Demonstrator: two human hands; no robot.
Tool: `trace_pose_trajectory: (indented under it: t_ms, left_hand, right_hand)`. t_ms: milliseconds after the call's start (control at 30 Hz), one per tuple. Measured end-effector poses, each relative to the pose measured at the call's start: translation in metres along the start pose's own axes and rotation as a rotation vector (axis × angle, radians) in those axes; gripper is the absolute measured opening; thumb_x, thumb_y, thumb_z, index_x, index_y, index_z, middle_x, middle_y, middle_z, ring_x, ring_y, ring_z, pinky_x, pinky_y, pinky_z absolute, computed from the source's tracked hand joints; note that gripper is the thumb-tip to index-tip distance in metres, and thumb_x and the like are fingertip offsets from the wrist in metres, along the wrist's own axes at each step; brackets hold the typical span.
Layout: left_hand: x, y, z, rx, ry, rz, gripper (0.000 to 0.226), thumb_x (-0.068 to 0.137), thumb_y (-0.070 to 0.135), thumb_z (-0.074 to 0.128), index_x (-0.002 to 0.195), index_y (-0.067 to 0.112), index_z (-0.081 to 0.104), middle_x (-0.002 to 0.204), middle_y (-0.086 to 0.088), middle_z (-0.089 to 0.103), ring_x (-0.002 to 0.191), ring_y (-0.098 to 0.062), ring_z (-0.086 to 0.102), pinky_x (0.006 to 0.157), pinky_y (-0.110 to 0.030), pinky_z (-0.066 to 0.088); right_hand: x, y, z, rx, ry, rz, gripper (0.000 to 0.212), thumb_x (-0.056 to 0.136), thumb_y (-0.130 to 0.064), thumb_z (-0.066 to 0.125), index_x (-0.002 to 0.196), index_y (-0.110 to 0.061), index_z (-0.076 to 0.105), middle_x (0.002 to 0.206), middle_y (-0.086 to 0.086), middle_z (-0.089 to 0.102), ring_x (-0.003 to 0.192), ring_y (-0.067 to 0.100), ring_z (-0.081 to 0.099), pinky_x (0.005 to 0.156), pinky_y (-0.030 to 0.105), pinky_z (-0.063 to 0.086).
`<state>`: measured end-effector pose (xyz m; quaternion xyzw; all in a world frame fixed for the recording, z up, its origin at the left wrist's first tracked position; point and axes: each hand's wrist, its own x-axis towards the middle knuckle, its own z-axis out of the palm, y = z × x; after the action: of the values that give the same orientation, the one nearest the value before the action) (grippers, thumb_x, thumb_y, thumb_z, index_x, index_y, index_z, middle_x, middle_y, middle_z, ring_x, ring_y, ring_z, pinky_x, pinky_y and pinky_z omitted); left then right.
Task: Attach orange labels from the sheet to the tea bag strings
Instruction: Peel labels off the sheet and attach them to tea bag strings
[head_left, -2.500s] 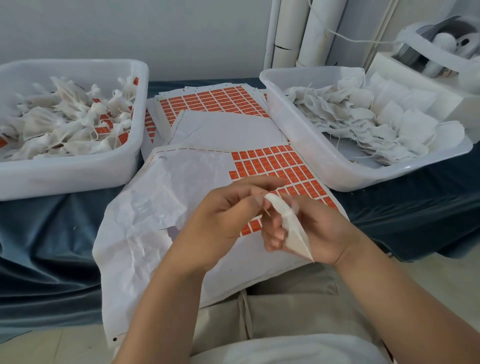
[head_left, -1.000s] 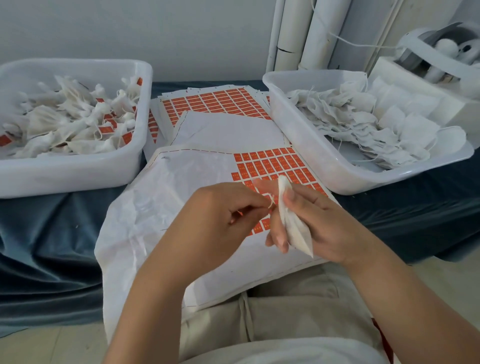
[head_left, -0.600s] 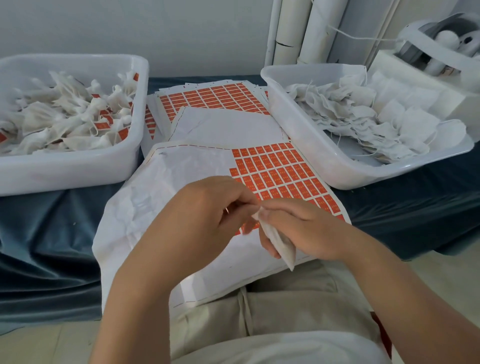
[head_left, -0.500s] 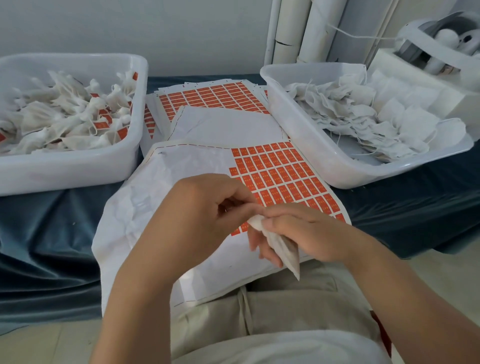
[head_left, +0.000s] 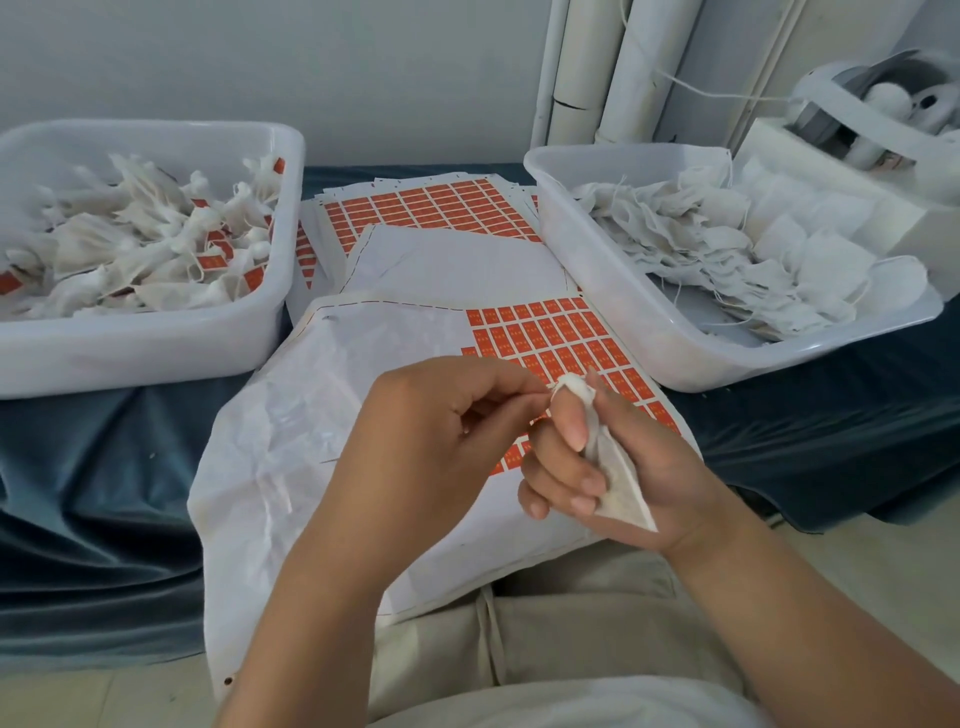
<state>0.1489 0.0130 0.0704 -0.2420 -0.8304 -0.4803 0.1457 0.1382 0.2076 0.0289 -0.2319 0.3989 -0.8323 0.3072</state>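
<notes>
My right hand (head_left: 618, 467) grips a white tea bag (head_left: 615, 470), its gathered top poking up between thumb and forefinger. My left hand (head_left: 441, 431) has its fingers curled, and thumb and forefinger pinch the bag's thin string right at that top. Both hands hover over the label sheet (head_left: 332, 415), a white backing with a block of orange labels (head_left: 550, 338) left on its right part. No label shows between my fingers.
A white tub (head_left: 130, 353) at the left holds labelled tea bags. A second tub (head_left: 613, 291) at the right holds unlabelled bags. More label sheets (head_left: 431, 208) lie between them on the blue cloth (head_left: 93, 493). White tubes and a box stand behind.
My right hand turned the tea bag upright and lifted its top. My left hand's pinch stayed at the bag's top. The hands moved slightly right over the sheet.
</notes>
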Motion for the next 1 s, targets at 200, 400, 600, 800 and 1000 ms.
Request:
trace_pose_trajectory:
  t_ms: [200,400,600,800,1000]
  left_hand:
    - [0.000,-0.001,-0.001,0.156,-0.011,0.151,0.015,0.099,0.018,0.065,0.099,0.021,0.080,0.084,0.011,0.074,0.081,-0.008,0.065,0.071,-0.023,0.050]
    - [0.001,-0.007,-0.005,0.259,-0.072,0.218,0.014,0.098,0.021,0.066,0.097,0.017,0.079,0.082,0.009,0.073,0.074,-0.008,0.063,0.068,-0.023,0.052]
    - [0.000,-0.008,0.006,0.212,-0.038,0.099,0.014,0.096,0.024,0.063,0.090,0.016,0.074,0.097,0.010,0.069,0.084,-0.011,0.066,0.069,-0.034,0.059]
    - [0.005,-0.019,0.012,-0.386,-0.239,-0.160,0.020,0.097,0.020,0.061,0.094,0.011,0.078,0.122,0.008,0.065,0.122,-0.012,0.062,0.095,-0.027,0.055]
    - [0.005,-0.014,0.017,-0.708,-0.294,-0.313,0.012,0.086,0.020,0.074,0.086,0.010,0.081,0.112,0.002,0.073,0.112,-0.017,0.067,0.098,-0.032,0.055]
  right_hand:
    - [0.001,-0.004,-0.004,-0.175,0.040,0.006,0.040,0.109,-0.049,0.045,0.094,-0.020,0.069,0.068,-0.007,0.059,0.063,0.010,0.056,0.082,0.036,0.053]
    - [-0.002,-0.007,-0.012,-0.307,0.067,0.082,0.041,0.110,-0.048,0.047,0.090,-0.021,0.070,0.070,-0.005,0.059,0.065,0.013,0.056,0.085,0.038,0.054]
    - [0.000,-0.004,-0.017,-0.268,0.066,0.106,0.040,0.109,-0.047,0.048,0.091,-0.020,0.070,0.070,-0.005,0.059,0.065,0.012,0.056,0.085,0.037,0.054]
    - [0.001,0.003,-0.014,0.059,-0.004,0.107,0.042,0.111,-0.040,0.047,0.088,-0.017,0.073,0.072,-0.007,0.065,0.068,0.008,0.061,0.085,0.031,0.053]
    - [0.001,0.008,-0.008,0.206,-0.026,0.139,0.044,0.112,-0.034,0.045,0.087,-0.015,0.075,0.072,-0.006,0.070,0.067,0.006,0.066,0.082,0.027,0.053]
